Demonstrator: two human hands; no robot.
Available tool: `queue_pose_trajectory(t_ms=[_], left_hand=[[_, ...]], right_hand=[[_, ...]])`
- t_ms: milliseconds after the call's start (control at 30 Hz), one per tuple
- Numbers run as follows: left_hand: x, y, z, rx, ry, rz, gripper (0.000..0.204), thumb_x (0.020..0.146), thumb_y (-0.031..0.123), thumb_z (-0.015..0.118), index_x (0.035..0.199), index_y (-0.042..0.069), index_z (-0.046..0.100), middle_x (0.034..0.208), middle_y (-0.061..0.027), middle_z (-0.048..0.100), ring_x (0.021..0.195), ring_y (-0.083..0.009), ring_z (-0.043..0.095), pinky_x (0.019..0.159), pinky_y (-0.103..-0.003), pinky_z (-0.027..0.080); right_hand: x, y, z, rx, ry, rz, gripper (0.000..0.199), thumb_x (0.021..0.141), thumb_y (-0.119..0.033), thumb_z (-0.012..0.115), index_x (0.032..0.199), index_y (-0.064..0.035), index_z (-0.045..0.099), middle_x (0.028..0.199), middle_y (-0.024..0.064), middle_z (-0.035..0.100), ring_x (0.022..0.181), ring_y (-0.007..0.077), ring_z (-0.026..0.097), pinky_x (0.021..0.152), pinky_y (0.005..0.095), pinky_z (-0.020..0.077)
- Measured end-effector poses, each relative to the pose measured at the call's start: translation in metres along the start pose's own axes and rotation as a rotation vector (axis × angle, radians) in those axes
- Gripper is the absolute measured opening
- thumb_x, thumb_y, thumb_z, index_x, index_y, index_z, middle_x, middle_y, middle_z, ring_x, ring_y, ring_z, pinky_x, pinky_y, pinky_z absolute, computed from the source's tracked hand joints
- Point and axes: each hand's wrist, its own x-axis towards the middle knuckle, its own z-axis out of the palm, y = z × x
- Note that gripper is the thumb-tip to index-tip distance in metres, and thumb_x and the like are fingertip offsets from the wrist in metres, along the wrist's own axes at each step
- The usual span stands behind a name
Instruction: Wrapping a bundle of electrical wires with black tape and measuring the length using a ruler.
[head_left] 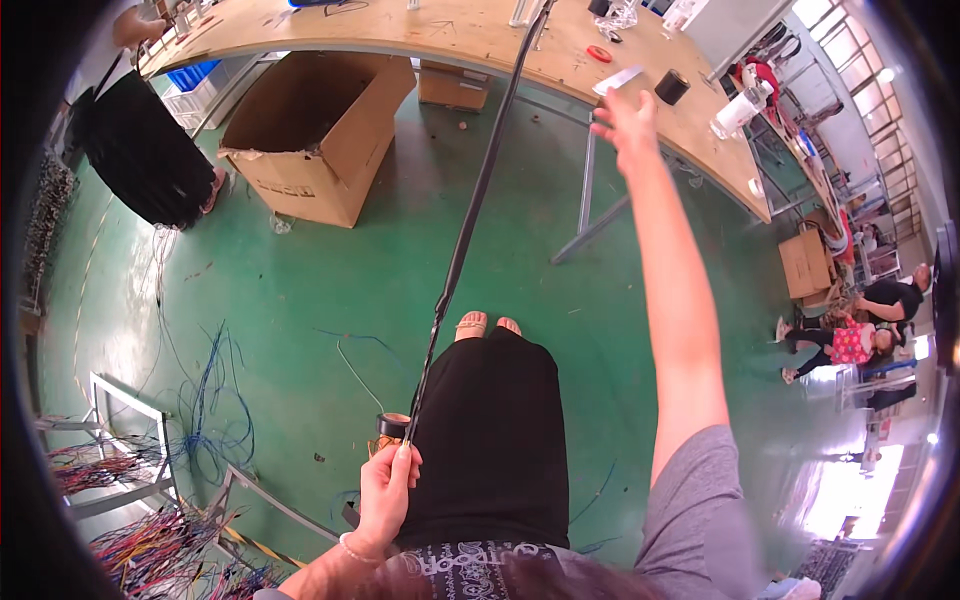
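A long black tape-wrapped cable (468, 225) runs taut from the wooden table at the far side down to me. My left hand (386, 488) pinches its near end, where the wrapping looks shiny and uneven. Right above those fingers sits a roll of black tape (393, 425), touching or close to the cable; whether the fingers hold it too is hidden. My right hand (630, 128) stretches out over the table's edge, fingers apart, nothing visible in them. Just beyond its fingertips lies a flat white piece (617, 80), with another black tape roll (672, 87) to its right.
A red tape ring (599, 54) and a white bottle (738, 112) are on the wooden table (560, 50). A big open cardboard box (325, 140) stands underneath. Bundled coloured wires (150, 545) and a metal frame (130, 400) are at left. Other people (850, 340) are at far right.
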Motion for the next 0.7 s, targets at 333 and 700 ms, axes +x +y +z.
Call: queue_pose_trajectory(t_ms=[333,700], left_hand=[[0.009,0.021,-0.021,-0.226,-0.235,-0.145,0.029,0.101,0.028,0.048,0.081,0.008,0.052,0.065,0.0096,0.032,0.056,-0.0021,0.026,0.05,-0.021,0.02],[-0.007,0.014,-0.028,-0.301,-0.305,-0.087,0.028,0.101,0.025,0.048,0.082,0.006,0.056,0.065,0.0096,0.038,0.056,-0.0033,0.029,0.052,-0.021,0.024]], right_hand=[[-0.381,0.106,0.019,0.388,-1.129,0.233,0.047,0.099,-0.031,0.052,0.135,-0.0038,0.039,0.145,0.0161,0.04,0.123,0.0234,0.052,0.102,0.0375,0.0426],[-0.415,0.108,0.021,0.475,-1.096,0.286,0.03,0.095,-0.028,0.061,0.106,-0.0012,0.056,0.14,0.016,0.045,0.112,0.0207,0.057,0.098,0.0347,0.0443]])
